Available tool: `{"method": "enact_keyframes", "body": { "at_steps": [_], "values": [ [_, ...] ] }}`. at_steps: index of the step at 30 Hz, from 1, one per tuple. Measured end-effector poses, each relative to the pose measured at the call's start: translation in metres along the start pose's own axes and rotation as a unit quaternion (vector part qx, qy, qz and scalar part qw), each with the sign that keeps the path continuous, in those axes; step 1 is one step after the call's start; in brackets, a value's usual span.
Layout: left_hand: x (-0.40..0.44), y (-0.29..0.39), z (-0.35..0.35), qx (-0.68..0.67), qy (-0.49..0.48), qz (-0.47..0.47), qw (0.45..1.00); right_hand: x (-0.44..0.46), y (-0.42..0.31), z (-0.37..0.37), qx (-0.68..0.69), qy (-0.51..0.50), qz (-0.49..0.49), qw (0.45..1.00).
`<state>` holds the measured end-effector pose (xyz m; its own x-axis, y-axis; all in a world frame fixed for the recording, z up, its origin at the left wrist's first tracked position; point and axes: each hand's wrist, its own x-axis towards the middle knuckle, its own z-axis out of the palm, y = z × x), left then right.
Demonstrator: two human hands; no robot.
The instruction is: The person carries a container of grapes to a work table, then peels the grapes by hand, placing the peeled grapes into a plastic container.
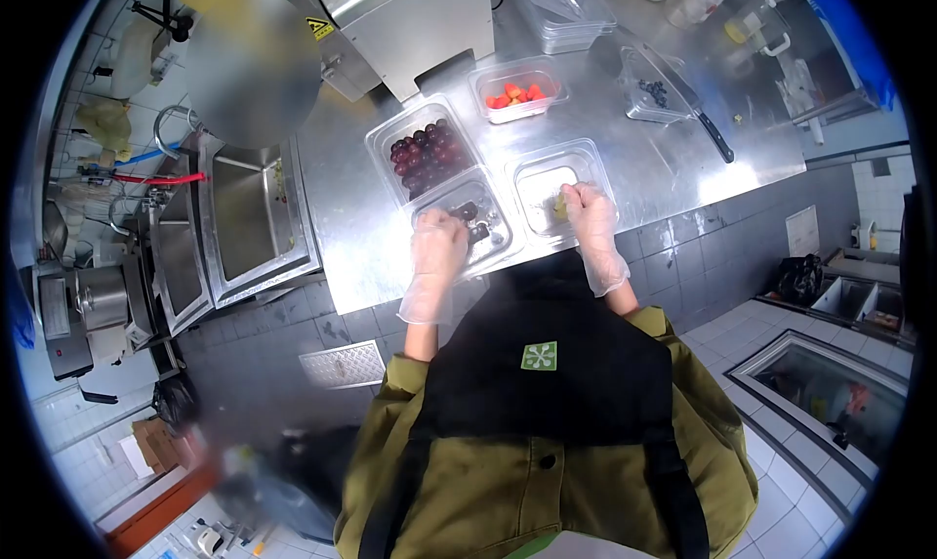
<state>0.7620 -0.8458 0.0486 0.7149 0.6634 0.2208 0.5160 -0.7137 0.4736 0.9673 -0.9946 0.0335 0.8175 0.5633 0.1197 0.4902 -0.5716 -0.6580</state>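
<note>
grapes, dark and few, [477, 232] sit in the near clear plastic tub [496, 190], just right of the left hand's fingertips and slightly beyond some of them, so the left hand [439, 247] is the nearer one; from the right hand [591, 213] they lie to the left, across the walls of two neighbouring tubs. they look roundish, giving no clear long axis to line up with. both hands wear clear plastic gloves and have their fingers curled in narrow: the left at the near tub's left side, the right over the right side of another clear tub [597, 159], its fingertips beside a small yellow-green piece [560, 206]. with the glare and the shiny film, i cannot tell whether either hand is actually pinching anything. a fuller tub of dark red grapes [426, 156] stands directly beyond the near one, its long side running away from the person and leaning left at the far end. as for markings, the black apron [488, 403] carries a green square patch [539, 356] with a white, spoked emblem and no readable word, and the steel machine [415, 41] at the back shows a yellow triangular warning sticker [318, 27] whose print is too small to read.
</note>
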Motion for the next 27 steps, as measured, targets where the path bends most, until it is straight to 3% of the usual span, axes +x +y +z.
{"method": "enact_keyframes", "body": {
  "at_steps": [3,6,9,12,15,18,20,22,24,27],
  "values": [
    [0.009,0.002,-0.01,-0.013,-0.029,-0.029,0.999,0.0,0.009,0.004,0.019,0.017,-0.01,1.0],
    [0.025,-0.013,-0.004,-0.115,-0.111,-0.177,0.971,-0.001,0.012,0.004,0.026,0.02,0.008,0.999],
    [0.058,-0.01,-0.026,-0.006,-0.079,-0.203,0.976,-0.002,0.01,0.0,0.018,0.023,0.008,1.0],
    [0.077,-0.048,-0.012,0.161,-0.051,-0.157,0.973,-0.004,0.0,-0.009,0.033,0.015,0.017,0.999],
    [0.097,-0.056,-0.006,0.232,-0.2,-0.212,0.928,-0.006,-0.003,-0.006,0.069,0.021,-0.012,0.997],
    [0.103,-0.062,-0.011,0.184,-0.217,-0.209,0.936,-0.009,-0.01,0.002,0.142,-0.01,-0.037,0.989],
    [0.091,-0.047,-0.027,0.06,-0.111,-0.154,0.98,-0.013,-0.032,0.003,0.251,-0.089,0.021,0.964],
    [0.077,-0.022,-0.046,-0.088,-0.064,-0.102,0.989,-0.015,-0.052,0.011,0.398,-0.171,0.069,0.899],
    [0.061,0.006,-0.055,-0.259,-0.069,-0.071,0.961,-0.017,-0.067,0.022,0.564,-0.258,0.103,0.777],
    [0.039,0.025,-0.043,-0.329,-0.038,-0.029,0.943,-0.019,-0.101,0.008,0.558,-0.326,0.133,0.751]
  ]
}}
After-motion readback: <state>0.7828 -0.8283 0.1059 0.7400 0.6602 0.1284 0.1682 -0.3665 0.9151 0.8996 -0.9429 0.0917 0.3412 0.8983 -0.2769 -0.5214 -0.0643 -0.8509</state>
